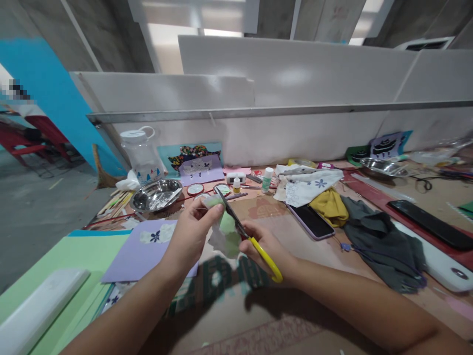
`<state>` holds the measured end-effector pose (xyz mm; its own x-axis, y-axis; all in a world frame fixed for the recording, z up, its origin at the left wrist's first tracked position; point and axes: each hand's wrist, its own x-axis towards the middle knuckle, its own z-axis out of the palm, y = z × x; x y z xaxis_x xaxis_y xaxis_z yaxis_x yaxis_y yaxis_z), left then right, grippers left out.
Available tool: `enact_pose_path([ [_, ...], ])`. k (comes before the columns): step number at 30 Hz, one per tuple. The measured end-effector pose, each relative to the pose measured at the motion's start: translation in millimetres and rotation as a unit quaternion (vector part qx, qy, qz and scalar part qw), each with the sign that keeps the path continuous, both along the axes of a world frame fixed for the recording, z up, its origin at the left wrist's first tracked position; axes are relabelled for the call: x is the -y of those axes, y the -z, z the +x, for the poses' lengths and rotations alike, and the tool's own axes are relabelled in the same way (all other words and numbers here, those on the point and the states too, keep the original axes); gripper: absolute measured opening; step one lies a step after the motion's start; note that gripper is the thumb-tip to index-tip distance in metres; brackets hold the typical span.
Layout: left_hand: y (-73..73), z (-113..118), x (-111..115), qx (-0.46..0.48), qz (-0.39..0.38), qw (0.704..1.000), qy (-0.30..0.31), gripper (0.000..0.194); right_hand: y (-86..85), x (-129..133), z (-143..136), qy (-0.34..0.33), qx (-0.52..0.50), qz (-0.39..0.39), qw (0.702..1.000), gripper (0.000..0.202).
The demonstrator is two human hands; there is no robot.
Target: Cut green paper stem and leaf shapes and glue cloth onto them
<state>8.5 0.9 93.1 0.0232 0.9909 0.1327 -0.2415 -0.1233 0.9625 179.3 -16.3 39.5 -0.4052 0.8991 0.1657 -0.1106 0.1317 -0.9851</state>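
Scissors with yellow handles (265, 257) are in my right hand (264, 244), the fingers closed round the grips and the dark blades pointing up and left. My left hand (192, 227) pinches a thin piece of pale green and white material (226, 234), which hangs down between the two hands. The blades lie across this piece near my left fingertips; whether they are cutting into it is too small to tell. Under my left forearm lies a purple sheet (138, 246) with a whitish patch bearing a dark blue flower.
Green sheets (22, 271) with a white case (44, 308) lie at left. Behind stand a metal bowl (157, 195), a clear jug (140, 153), a small bottle (236, 186) and a glue stick (267, 180). Right are a phone (312, 222), yellow cloth (330, 207) and grey cloth (380, 246).
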Motion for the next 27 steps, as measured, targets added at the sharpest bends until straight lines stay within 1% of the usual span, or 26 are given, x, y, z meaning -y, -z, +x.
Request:
enact_pose_path([
  [6,1.7,-8,-7,-0.005,0.025,0.999,0.03,0.028,-3.5,0,0,-0.001,0.007,-0.006,1.0,0.069],
  [8,1.7,-12,-9,-0.024,0.036,0.999,0.023,0.028,-6.3,1,0,0.002,0.008,0.003,1.0,0.068],
  [12,-3.0,-19,-9,-0.081,0.058,0.995,-0.014,0.033,-10.0,5,2,-0.008,0.024,0.021,0.999,0.072],
  [16,-6.6,-23,-9,-0.106,0.06,0.992,-0.016,0.033,-9.4,7,2,-0.019,0.041,0.026,0.999,0.074],
  [20,-6.9,-24,-8,-0.133,0.06,0.989,0.003,0.031,-10.0,8,1,-0.023,0.037,0.024,0.999,0.073],
  [27,-8.5,-20,-5,-0.127,0.059,0.99,0.016,0.032,-11.9,10,1,-0.029,0.023,0.0,0.999,0.07],
])
